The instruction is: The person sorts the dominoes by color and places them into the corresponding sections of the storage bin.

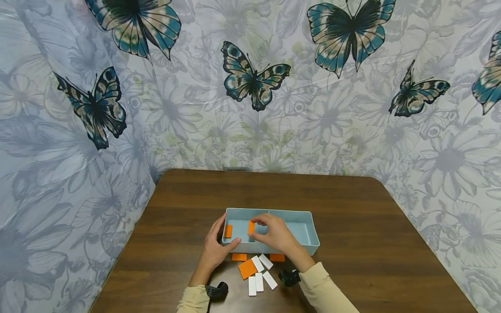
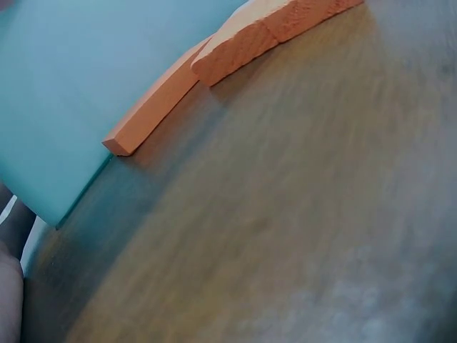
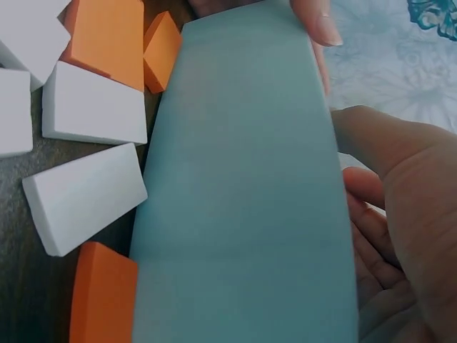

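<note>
A light-blue rectangular box (image 1: 301, 248) stands on the table. My left hand (image 1: 214, 251) grips its left end, thumb over the front rim and fingers along the left side. Inside the box, my right hand (image 1: 275, 234) pinches an upright orange block (image 1: 251, 227) between thumb and fingers. Another orange block (image 1: 228, 231) stands against the left inner wall. In the right wrist view, the box's front wall (image 3: 243, 171) hides the right fingertips and what they hold. The left wrist view shows the box's front left corner and orange blocks (image 2: 157, 100) at its foot.
In front of the box lie several white blocks (image 1: 259, 282), a larger orange block (image 1: 247, 269) and two orange blocks along its front wall, one left (image 1: 239, 257) and one right (image 1: 277, 258). The brown table (image 1: 352, 208) reaches back to a butterfly-patterned cloth (image 1: 313, 130).
</note>
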Action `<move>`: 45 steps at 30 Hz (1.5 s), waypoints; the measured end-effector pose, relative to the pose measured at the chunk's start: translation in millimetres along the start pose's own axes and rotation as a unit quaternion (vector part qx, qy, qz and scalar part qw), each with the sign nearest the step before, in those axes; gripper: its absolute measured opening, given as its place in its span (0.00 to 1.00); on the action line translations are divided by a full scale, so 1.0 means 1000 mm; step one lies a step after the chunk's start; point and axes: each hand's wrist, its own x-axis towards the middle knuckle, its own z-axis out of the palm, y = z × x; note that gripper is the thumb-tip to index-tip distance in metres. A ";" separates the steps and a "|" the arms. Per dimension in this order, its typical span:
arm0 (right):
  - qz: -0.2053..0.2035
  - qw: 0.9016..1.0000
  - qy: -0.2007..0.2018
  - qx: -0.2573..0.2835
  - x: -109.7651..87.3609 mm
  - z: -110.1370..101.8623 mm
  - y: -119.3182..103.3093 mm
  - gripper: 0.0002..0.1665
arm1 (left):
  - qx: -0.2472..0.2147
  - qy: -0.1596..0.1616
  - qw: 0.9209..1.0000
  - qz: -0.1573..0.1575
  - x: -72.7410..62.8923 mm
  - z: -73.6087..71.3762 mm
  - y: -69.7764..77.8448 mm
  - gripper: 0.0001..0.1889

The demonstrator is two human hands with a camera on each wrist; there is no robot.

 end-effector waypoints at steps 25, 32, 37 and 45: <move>-0.029 0.994 -0.060 -0.086 0.033 0.020 -0.009 0.23 | -0.001 0.002 1.000 -0.002 0.000 -0.002 -0.002 0.47; -0.020 0.991 -0.088 -0.096 0.040 0.022 -0.014 0.24 | 0.001 0.000 1.000 -0.003 0.000 -0.001 -0.004 0.46; -0.014 0.990 -0.106 -0.097 0.046 0.025 -0.014 0.24 | -0.001 0.002 1.000 -0.003 0.000 0.000 -0.004 0.46; -0.002 0.985 -0.123 -0.123 0.052 0.033 -0.013 0.22 | -0.007 0.001 1.000 -0.001 0.000 0.000 -0.004 0.46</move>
